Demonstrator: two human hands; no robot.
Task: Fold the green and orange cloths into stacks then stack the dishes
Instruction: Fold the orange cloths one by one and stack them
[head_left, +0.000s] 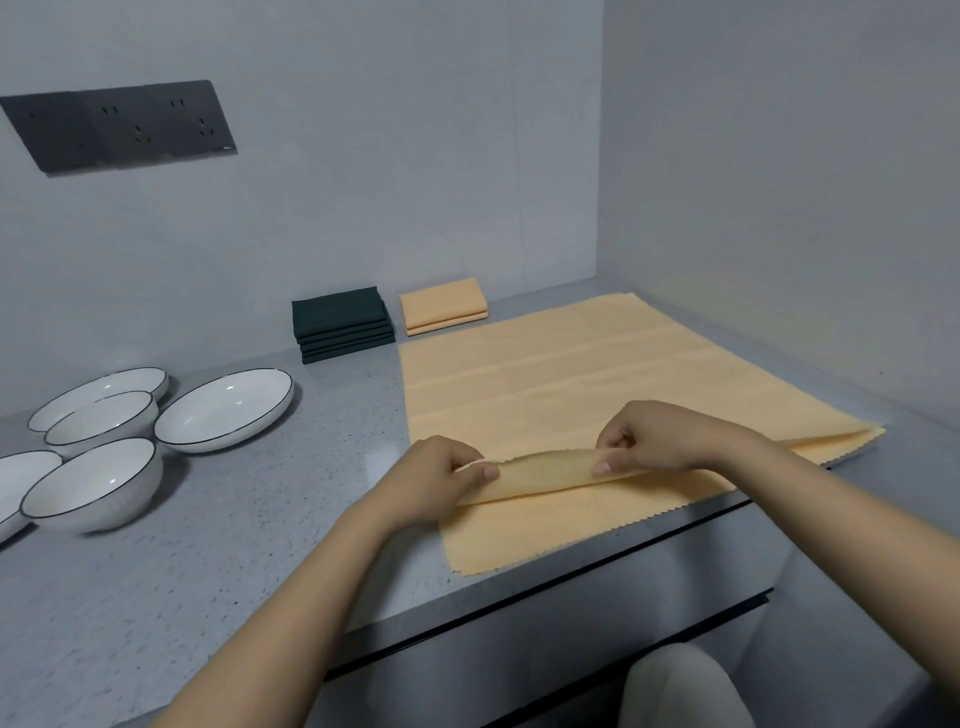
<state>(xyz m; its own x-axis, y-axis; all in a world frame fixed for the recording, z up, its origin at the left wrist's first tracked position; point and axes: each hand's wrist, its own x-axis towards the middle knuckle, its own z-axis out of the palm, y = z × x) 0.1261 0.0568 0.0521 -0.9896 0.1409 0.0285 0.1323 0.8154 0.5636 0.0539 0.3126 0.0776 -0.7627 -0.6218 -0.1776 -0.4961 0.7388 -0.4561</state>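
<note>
At frame centre, fingers of left hand (441, 475) and right hand (654, 436) pinch a raised fold of the orange cloth (561, 384), spread flat on the grey counter (208, 545). Above it: folded orange stack (444, 306), dark green stack (340, 322) just beside. Left of frame: white bowls (96, 483) and plates (226, 408), unstacked.

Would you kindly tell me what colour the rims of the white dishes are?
Thin black lines edge the rims of the white dishes, clearest in the head view.
</note>
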